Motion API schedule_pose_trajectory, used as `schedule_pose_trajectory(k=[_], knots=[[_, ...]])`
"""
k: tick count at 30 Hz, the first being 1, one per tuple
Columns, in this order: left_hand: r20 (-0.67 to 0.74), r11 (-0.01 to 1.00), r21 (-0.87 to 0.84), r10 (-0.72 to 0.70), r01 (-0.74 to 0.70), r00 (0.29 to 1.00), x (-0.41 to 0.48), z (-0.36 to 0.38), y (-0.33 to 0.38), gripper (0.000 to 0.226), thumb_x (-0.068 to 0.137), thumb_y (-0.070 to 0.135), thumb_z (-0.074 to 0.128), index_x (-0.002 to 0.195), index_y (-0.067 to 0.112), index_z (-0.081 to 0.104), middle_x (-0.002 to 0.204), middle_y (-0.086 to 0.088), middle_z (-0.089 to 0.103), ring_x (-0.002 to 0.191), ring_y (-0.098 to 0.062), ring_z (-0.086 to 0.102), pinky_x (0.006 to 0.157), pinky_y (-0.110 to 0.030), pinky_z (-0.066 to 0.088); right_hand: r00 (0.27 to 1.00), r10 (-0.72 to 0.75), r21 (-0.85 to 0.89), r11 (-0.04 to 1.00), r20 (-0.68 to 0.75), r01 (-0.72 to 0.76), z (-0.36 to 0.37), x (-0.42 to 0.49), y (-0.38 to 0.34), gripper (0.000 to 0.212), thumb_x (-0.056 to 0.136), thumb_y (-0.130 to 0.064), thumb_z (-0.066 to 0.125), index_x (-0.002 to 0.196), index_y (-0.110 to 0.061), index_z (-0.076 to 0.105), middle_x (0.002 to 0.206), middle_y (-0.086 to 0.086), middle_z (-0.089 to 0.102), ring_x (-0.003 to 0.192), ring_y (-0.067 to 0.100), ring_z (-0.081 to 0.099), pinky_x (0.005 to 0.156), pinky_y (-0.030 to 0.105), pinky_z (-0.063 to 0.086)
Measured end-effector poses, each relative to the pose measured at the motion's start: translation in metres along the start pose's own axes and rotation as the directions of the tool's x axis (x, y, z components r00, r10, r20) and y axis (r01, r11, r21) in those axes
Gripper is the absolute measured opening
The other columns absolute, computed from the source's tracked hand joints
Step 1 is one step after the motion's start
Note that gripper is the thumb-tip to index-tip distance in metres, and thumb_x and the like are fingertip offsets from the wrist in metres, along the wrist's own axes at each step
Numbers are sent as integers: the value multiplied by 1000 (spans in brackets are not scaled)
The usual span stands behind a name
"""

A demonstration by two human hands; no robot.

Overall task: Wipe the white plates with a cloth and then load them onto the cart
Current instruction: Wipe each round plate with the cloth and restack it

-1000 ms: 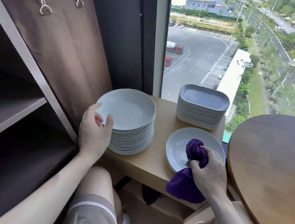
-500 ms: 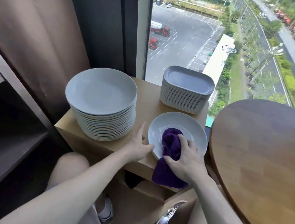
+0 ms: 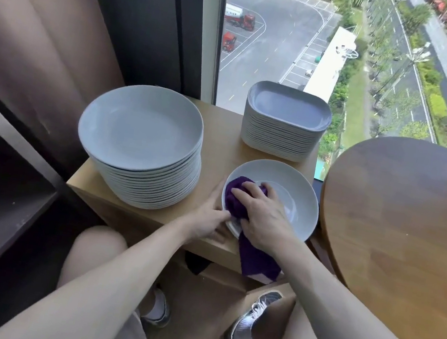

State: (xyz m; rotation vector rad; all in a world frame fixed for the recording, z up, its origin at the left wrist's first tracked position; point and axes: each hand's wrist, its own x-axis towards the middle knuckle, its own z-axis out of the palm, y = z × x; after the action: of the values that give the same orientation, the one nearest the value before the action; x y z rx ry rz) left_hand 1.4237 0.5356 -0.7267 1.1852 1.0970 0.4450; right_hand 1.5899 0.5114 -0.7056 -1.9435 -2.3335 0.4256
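Your right hand (image 3: pixel 263 216) bunches a purple cloth (image 3: pixel 236 198) on a white plate (image 3: pixel 298 193); your left hand (image 3: pixel 206 219) pinches its rim.

Single plate (image 3: pixel 295 202): plate stack (image 3: pixel 139 143) blocks 9 o'clock, rectangular stack (image 3: pixel 284 126) 12, round table (image 3: pixel 402 223) 3; bench (image 3: pixel 222 136) bare at 11.
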Motion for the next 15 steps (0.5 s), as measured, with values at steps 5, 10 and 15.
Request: schedule_pose_trajectory(k=[5, 10, 15], knots=[[-152, 993, -80, 73, -86, 986, 2, 15, -8, 87, 95, -2, 53, 159, 49, 23, 150, 6, 53, 133, -26, 57, 106, -60, 50, 989, 137, -138, 980, -52, -143, -6, 27, 5, 55, 90, -22, 62, 142, -25, 44, 143, 2, 41, 129, 39, 34, 97, 47, 43], [-196, 996, -73, 44, -59, 980, 3, 20, -10, 83, 96, 8, 55, 156, 55, 22, 148, 2, 47, 130, -30, 55, 97, -57, 57, 954, 294, -202, 932, -63, -300, -24, 29, 30, 50, 91, -21, 59, 139, -18, 44, 143, 10, 39, 130, 45, 35, 101, 54, 41], [-177, 987, -159, -9, -19, 984, 4, 23, -7, 79, 101, 6, 49, 153, 59, 22, 143, 4, 42, 116, -23, 57, 68, -45, 65, 915, 403, -208, 894, -22, -398, -34, 10, 37, 46, 90, -33, 59, 132, -18, 48, 138, 9, 45, 129, 39, 39, 100, 49, 39]])
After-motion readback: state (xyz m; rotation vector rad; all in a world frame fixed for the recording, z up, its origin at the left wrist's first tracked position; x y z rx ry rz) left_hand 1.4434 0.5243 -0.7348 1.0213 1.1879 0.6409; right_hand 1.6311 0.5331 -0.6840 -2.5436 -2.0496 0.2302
